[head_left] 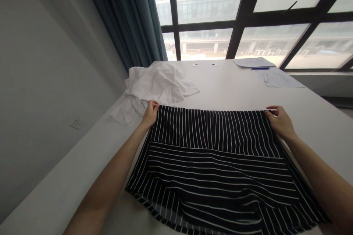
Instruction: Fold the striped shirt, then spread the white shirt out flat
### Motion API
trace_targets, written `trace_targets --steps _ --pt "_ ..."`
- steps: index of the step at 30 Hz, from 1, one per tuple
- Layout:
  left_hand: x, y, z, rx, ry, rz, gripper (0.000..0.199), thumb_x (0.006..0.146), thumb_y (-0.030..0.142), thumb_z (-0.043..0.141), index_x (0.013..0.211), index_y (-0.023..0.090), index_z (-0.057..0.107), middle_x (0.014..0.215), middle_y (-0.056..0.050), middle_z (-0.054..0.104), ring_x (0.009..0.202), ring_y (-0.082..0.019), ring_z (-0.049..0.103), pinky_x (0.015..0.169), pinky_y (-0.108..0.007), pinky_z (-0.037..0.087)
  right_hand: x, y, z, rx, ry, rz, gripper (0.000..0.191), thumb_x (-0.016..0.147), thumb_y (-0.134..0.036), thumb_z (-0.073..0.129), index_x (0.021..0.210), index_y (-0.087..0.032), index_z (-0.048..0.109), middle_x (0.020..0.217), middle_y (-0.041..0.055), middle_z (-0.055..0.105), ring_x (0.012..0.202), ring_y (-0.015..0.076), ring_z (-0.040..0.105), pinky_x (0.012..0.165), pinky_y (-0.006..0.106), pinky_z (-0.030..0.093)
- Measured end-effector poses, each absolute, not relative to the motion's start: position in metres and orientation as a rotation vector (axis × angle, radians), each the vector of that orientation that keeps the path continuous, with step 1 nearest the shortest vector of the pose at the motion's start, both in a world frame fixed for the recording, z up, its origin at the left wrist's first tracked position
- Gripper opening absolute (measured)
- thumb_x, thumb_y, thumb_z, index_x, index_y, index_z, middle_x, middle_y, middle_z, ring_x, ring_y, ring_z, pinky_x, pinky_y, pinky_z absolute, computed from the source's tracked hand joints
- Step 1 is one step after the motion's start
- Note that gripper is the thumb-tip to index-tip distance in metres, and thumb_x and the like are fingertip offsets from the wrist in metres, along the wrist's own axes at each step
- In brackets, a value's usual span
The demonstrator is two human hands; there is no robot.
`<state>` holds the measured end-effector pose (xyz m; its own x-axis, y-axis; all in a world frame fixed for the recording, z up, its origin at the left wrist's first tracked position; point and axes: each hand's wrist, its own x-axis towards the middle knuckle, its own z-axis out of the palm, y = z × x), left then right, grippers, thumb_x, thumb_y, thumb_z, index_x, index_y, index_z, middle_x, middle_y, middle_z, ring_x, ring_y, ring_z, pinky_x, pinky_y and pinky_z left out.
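Observation:
A black apron [220,169] with thin white stripes is stretched out in front of me over the white table. Its stripes run up and down near the top edge and crosswise on a wide panel below. My left hand [151,113] pinches its upper left corner. At the upper right corner, my right hand [279,121] grips the cloth between thumb and fingers. The top edge is drawn nearly straight between both hands. Lower down, the fabric sags and bunches into folds, and part of its underside shows at the bottom left.
A crumpled white cloth [157,82] lies on the table [220,91] at the far left. Papers [253,62], a blue pen [260,68] and a small white item [265,78] are at the far right. Beyond stand a blue curtain [129,14] and a window.

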<state>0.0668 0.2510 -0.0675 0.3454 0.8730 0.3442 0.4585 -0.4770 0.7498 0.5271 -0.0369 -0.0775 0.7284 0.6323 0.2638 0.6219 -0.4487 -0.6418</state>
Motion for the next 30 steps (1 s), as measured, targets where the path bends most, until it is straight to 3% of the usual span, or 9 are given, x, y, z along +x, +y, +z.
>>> trace_targets --steps 5,8,14,18,23,30 --pt "0.066 0.257 -0.071 2.312 1.131 1.000 0.018 0.085 0.014 0.045 0.101 0.021 0.050 0.098 -0.006 0.056 0.096 -0.022 0.055 0.091 -0.037 0.044 0.526 -0.037 -0.078 -2.209 -1.046 -0.091 0.024 0.087 -0.035 0.045 0.101 -0.021 0.058 0.099 0.0133 0.065 0.092 0.0260 0.058 0.085 0.039 0.041" --pt "0.060 0.262 -0.072 2.347 1.126 0.962 0.024 0.079 0.010 0.046 0.101 0.019 0.053 0.099 -0.006 0.054 0.097 -0.021 0.054 0.093 -0.038 0.045 0.527 -0.038 -0.080 -2.216 -1.103 -0.121 0.024 0.087 -0.033 0.044 0.100 -0.020 0.060 0.096 0.0136 0.066 0.088 0.0257 0.059 0.084 0.038 0.043" --pt "0.061 0.240 -0.060 2.637 1.236 1.018 0.036 0.078 0.005 0.043 0.107 0.015 0.061 0.111 -0.012 0.054 0.110 -0.027 0.051 0.102 -0.044 0.041 0.513 -0.036 -0.071 -2.216 -1.275 -0.304 0.035 0.087 -0.024 0.042 0.115 -0.014 0.061 0.115 0.0195 0.061 0.107 0.0297 0.054 0.095 0.043 0.039" --pt "0.080 0.215 -0.059 2.924 0.985 0.762 0.034 0.090 0.016 0.041 0.118 0.016 0.060 0.125 -0.012 0.057 0.121 -0.026 0.049 0.108 -0.043 0.036 0.478 -0.029 -0.076 -2.126 -1.610 -0.389 0.039 0.092 -0.031 0.039 0.121 -0.016 0.059 0.122 0.0159 0.062 0.116 0.0303 0.053 0.099 0.046 0.039" --pt "0.092 0.215 -0.078 3.002 1.066 0.365 0.049 0.094 0.041 0.045 0.139 0.022 0.047 0.146 -0.011 0.046 0.139 -0.031 0.033 0.113 -0.057 0.020 0.445 -0.026 -0.104 -2.283 -1.801 -0.155 0.051 0.096 -0.048 0.031 0.139 -0.027 0.048 0.146 0.0059 0.048 0.137 0.0348 0.036 0.107 0.058 0.030" --pt "0.088 0.243 -0.086 2.939 1.136 0.240 0.055 0.095 0.055 0.039 0.145 0.031 0.039 0.153 -0.005 0.038 0.143 -0.030 0.026 0.114 -0.057 0.017 0.448 -0.008 -0.111 -2.356 -1.849 -0.140 0.054 0.097 -0.051 0.025 0.145 -0.031 0.042 0.153 0.0029 0.038 0.141 0.0327 0.030 0.111 0.056 0.026"
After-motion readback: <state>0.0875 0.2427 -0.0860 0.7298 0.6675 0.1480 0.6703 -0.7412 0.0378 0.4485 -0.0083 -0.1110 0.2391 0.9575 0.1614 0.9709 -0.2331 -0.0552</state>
